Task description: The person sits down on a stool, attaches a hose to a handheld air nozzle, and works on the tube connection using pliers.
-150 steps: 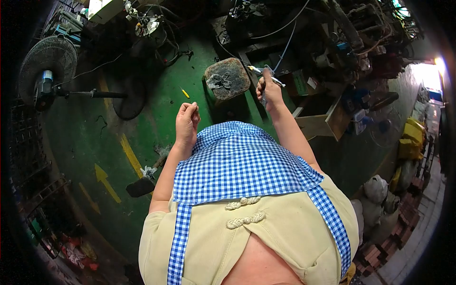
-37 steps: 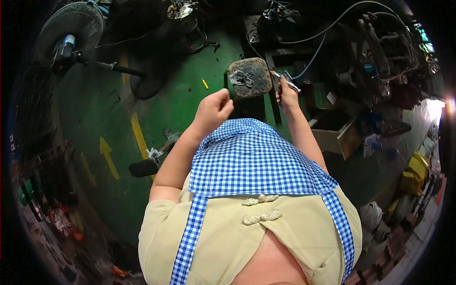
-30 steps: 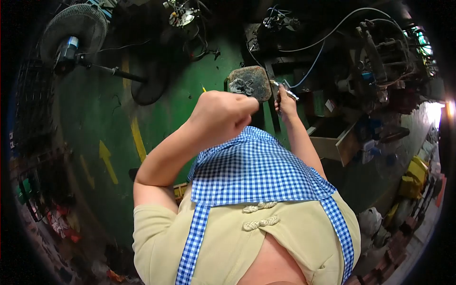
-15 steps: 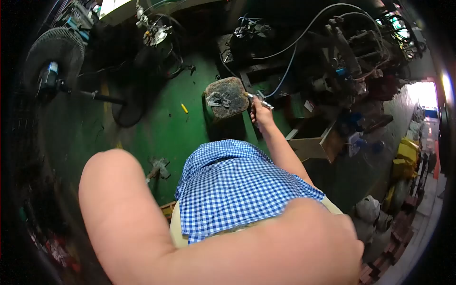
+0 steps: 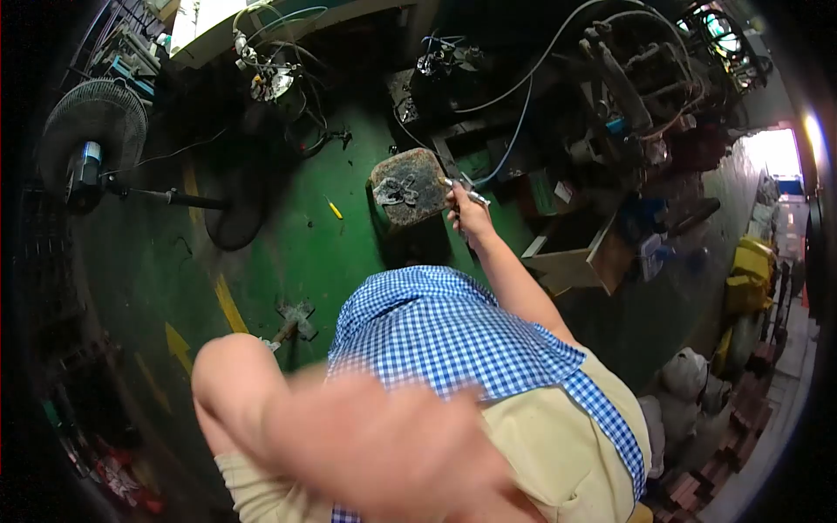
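Observation:
My right hand is closed around a silver air gun, held beside the right edge of a worn, square stool seat. A blue hose runs up and away from the gun. On the seat lies a crumpled grey rag-like piece. Close to the camera, my left hand crosses in front of the blue checked apron; motion smears its fingers.
A standing fan is at the left. A yellow-handled tool and a hammer-like metal piece lie on the green floor. Dark machinery fills the upper right, with a wooden box below it.
My left forearm has swung down from across my front, and the left hand now shows, blurred. My right hand keeps its grip on the air gun, shifted slightly left.

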Tool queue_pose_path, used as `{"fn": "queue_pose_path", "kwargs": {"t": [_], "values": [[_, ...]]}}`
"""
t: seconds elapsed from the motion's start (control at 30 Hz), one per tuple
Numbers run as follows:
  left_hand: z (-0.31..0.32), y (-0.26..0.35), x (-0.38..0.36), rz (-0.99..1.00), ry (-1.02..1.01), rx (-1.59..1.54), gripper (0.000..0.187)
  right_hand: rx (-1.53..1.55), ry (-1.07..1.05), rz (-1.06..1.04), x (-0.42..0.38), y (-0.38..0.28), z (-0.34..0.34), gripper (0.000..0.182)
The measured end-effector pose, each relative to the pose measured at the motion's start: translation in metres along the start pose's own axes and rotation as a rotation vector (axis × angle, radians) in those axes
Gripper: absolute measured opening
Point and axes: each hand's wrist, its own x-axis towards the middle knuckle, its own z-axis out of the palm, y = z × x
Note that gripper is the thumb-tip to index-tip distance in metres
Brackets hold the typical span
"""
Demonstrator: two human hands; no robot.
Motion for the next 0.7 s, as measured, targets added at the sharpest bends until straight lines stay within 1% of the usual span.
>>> {"fn": "queue_pose_path", "kwargs": {"t": [0.07,0.1,0.13,0.2,0.27,0.33,0.37,0.4,0.47,0.63,0.7], "values": [[0.047,-0.057,-0.01,0.203,0.144,0.084,0.025,-0.003,-0.01,-0.002,0.0,0.008,-0.001,0.042],[0.072,-0.086,-0.013,0.068,0.146,-0.076,0.026,-0.009,-0.003,-0.001,0.0,0.005,-0.001,0.043],[0.101,-0.107,-0.023,-0.066,0.221,-0.189,0.028,-0.016,0.003,0.001,0.0,0.003,-0.001,0.045],[0.148,-0.132,-0.055,-0.518,0.143,-0.451,0.021,-0.007,0.004,0.007,0.003,0.004,-0.002,0.047],[0.193,-0.147,-0.081,-0.662,0.196,-0.624,0.028,-0.016,0.034,0.027,0.001,0.0,0.0,0.046],[0.232,-0.154,-0.101,-0.765,0.284,-0.775,0.03,-0.004,0.042,0.01,0.003,0.004,-0.001,0.045],[0.241,-0.154,-0.106,-0.82,0.331,-0.851,0.031,-0.002,0.043,0.002,0.004,0.005,0.001,0.045],[0.244,-0.152,-0.106,-0.826,0.344,-0.871,0.031,0.006,0.062,-0.004,0.005,0.006,0.003,0.045],[0.247,-0.15,-0.106,-0.842,0.369,-0.91,0.032,0.04,0.018,-0.001,0.008,0.009,0.003,0.046],[0.242,-0.153,-0.102,-0.838,0.345,-0.771,0.033,0.065,-0.011,-0.064,0.008,0.006,0.008,0.045],[0.244,-0.153,-0.101,-0.831,0.364,-0.793,0.033,0.074,-0.003,-0.075,0.01,0.007,0.007,0.045]]}}
